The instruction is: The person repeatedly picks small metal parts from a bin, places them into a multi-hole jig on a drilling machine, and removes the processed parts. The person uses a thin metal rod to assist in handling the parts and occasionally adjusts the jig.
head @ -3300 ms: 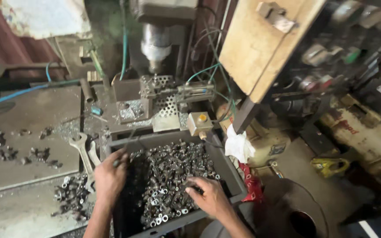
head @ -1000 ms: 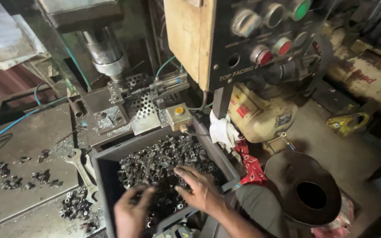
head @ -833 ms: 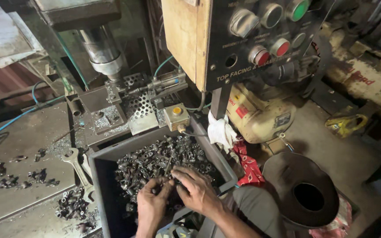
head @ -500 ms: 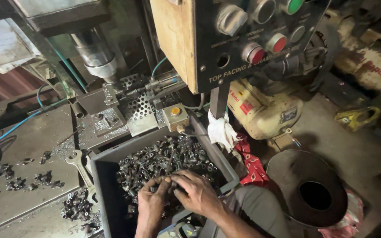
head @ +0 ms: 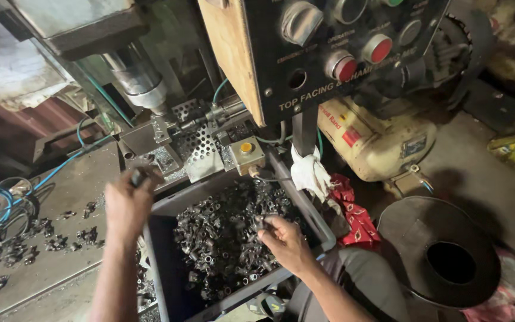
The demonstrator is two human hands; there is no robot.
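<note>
A grey plastic bin (head: 323,229) holds several small dark metal fittings (head: 222,238). My left hand (head: 127,203) is raised over the bin's left rim, near the machine's fixture (head: 168,140), and pinches one small metal fitting (head: 138,176) at its fingertips. My right hand (head: 282,238) hovers over the heap in the bin with a few fittings held in its curled fingers. A steel spindle (head: 141,80) hangs above the fixture.
A dark control panel (head: 353,53) with round push buttons hangs on the right. A white rag (head: 309,173) and a red rag (head: 356,214) hang by the bin. Loose fittings (head: 55,241) lie on the grey table at left. A dark funnel-shaped hopper (head: 448,256) stands at right.
My hands were together over the heap in the bin. My left hand has lifted out to the upper left with a fitting, toward the fixture. My right hand stays over the bin.
</note>
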